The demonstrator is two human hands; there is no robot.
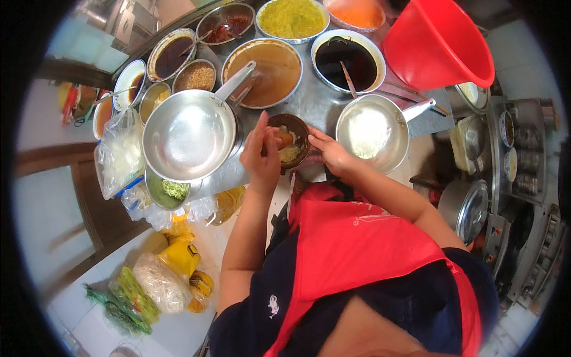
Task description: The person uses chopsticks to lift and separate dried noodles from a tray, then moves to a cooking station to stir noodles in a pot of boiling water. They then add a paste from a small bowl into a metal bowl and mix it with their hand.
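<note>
A small brown bowl (305,134) with pale mashed food (290,154) in it is tilted towards me, in front of my red apron (348,241). My right hand (332,149) grips its right rim. At the bowl's left side is my left hand (263,154), one finger raised and the others bent over the opening; whether they pinch something is hidden. Left of that hand, a large aluminium pan (189,134) points its handle away from me. A smaller aluminium pan (372,127) stands beyond my right forearm, with its handle to the right.
Behind the pans stand bowls of brown sauce (267,71), dark sauce (345,62) and yellow mash (292,20). A red plastic bucket (437,44) is at the back right. Shredded greens (175,189) sit in a bowl near the table's left edge. Bagged food (160,281) lies lower left.
</note>
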